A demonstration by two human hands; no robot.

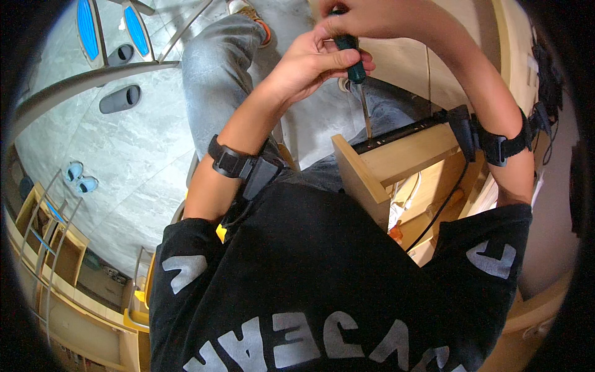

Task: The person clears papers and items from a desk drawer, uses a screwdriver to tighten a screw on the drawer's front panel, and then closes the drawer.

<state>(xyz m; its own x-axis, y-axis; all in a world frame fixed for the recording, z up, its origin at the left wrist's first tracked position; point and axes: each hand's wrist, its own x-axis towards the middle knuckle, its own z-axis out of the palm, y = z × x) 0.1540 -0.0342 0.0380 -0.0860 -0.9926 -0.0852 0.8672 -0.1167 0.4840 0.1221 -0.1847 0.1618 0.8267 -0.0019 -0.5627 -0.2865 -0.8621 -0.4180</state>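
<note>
A screwdriver with a dark green handle (356, 73) stands nearly upright at the top centre. My left hand (310, 64) is closed around the lower part of its handle. Above it, my right hand (359, 18) grips the handle's top end, with the fingers partly cut off by the picture's edge. The metal shaft runs down to a black drawer slide (403, 131) fixed along the side of an open wooden drawer (414, 152). Its tip meets the slide near the drawer's front panel (359, 167); any screw there is too small to make out.
The wooden drawer sticks out of a cabinet at my right, holding a few small items. A black cable (443, 214) hangs across it. My jeans-clad legs (217, 68) are close by. Grey slippers (121, 99) and a metal ladder (80, 80) with blue treads occupy the left floor.
</note>
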